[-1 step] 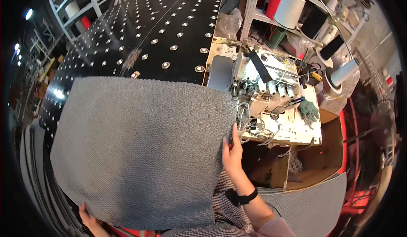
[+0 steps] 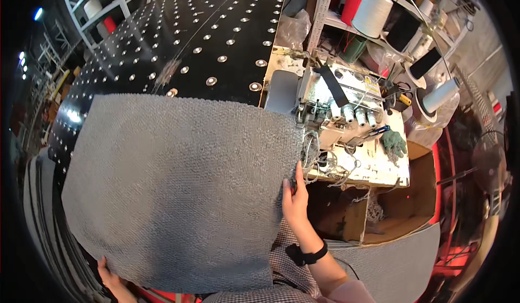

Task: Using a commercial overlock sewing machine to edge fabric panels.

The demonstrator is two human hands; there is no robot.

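A large grey textured mat [image 2: 179, 184] lies over the near end of a black table and hangs toward my lap. My right hand [image 2: 295, 200] grips its right edge, thumb and fingers on either side, just below an overlock sewing machine [image 2: 341, 94]. Something small and dark shows between that thumb and forefinger; I cannot make out what it is. At the mat's near left edge, my left hand [image 2: 110, 276] holds on with its fingers partly under the cloth. The mat's far right corner reaches the machine's needle area, beside loose grey threads [image 2: 311, 148].
The black table [image 2: 200, 43] is dotted with metal studs. Right of me stand a cardboard box [image 2: 422, 211] with thread scraps, a green glove [image 2: 392, 142] and a shelf of thread cones [image 2: 371, 13]. Stacked grey mats [image 2: 40, 211] hang at the left; more grey cloth [image 2: 398, 265] lies lower right.
The mat has shifted very slightly to the left and away from me. Both hands have moved slightly left with it, keeping their hold.
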